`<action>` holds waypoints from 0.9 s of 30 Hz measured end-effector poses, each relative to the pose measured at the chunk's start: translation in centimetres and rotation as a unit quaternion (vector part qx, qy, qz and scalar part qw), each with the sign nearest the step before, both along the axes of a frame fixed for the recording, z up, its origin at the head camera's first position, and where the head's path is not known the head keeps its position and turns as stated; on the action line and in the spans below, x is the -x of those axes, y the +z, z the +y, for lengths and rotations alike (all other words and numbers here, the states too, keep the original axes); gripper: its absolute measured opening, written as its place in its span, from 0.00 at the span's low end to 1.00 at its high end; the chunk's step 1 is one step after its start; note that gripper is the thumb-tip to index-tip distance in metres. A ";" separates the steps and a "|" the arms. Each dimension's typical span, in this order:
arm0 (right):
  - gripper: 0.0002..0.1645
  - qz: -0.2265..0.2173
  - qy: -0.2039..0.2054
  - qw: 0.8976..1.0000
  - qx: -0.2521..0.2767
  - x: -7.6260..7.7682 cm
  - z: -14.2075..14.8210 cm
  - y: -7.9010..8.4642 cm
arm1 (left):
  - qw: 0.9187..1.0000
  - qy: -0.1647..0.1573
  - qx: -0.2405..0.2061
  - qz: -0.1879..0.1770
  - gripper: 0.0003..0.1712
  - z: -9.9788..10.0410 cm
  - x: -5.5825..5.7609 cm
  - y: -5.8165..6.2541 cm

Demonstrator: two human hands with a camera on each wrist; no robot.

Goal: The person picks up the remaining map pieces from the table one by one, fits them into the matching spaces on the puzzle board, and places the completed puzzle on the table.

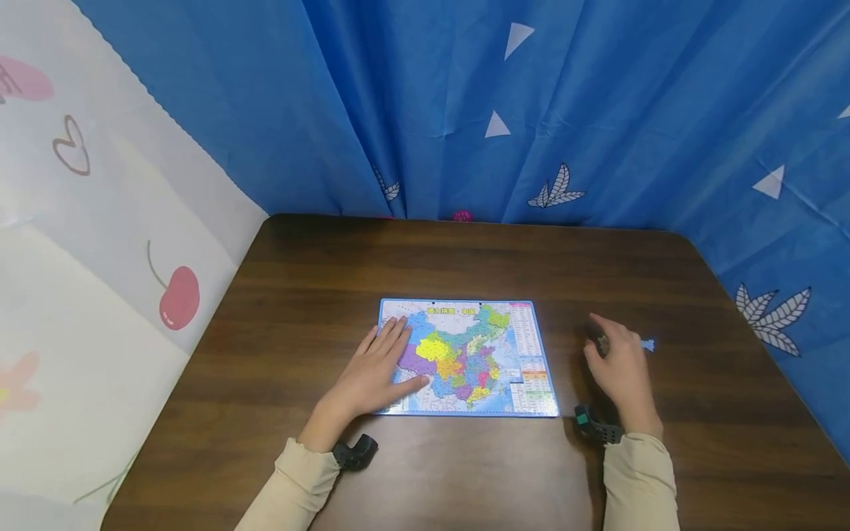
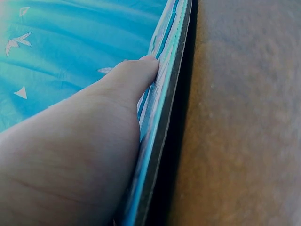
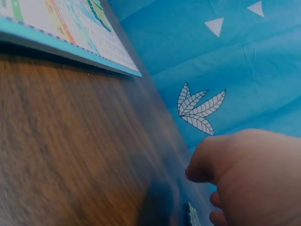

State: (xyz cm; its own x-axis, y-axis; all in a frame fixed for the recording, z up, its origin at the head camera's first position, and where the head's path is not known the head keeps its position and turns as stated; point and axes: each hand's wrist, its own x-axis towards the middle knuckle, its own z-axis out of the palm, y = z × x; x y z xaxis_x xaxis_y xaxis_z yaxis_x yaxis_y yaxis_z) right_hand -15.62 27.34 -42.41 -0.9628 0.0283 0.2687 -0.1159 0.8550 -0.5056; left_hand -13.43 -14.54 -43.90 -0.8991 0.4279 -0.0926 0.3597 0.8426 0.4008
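Note:
A magnetic-looking map puzzle board point(image 1: 531, 332) with coloured regions lies flat on the table. My left hand point(image 1: 377, 369) rests on its left side, fingers straight and spread, the thumb across the lower part. In the left wrist view the thumb point(image 2: 136, 75) touches the board's face near its edge point(image 2: 160, 155). To the right of the board my right hand point(image 1: 620, 361) hovers with thumb and index finger apart. A small yellowish-green puzzle piece point(image 1: 603, 344) shows in that gap, seemingly on the table. A light blue piece point(image 1: 648, 344) lies just right of the hand, partly covered by it.
The brown wooden table point(image 1: 319, 273) extends around the board. A blue curtain point(image 1: 425, 110) hangs behind and to the right, a white patterned one point(image 1: 133, 221) at the left. Each wrist wears a black camera strap point(image 1: 355, 452).

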 end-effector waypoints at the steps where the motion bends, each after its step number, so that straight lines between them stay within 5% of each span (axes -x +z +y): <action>1: 0.29 -0.002 -0.001 1.000 0.000 0.0 0.1 -0.1 | 1.000 0.000 -0.001 0.001 0.57 0.0 0.0 0.0; 27: 0.24 -0.089 -0.031 0.995 -0.025 -0.5 1.1 0.3 | 1.000 -0.002 0.001 0.004 0.57 0.1 0.1 -0.1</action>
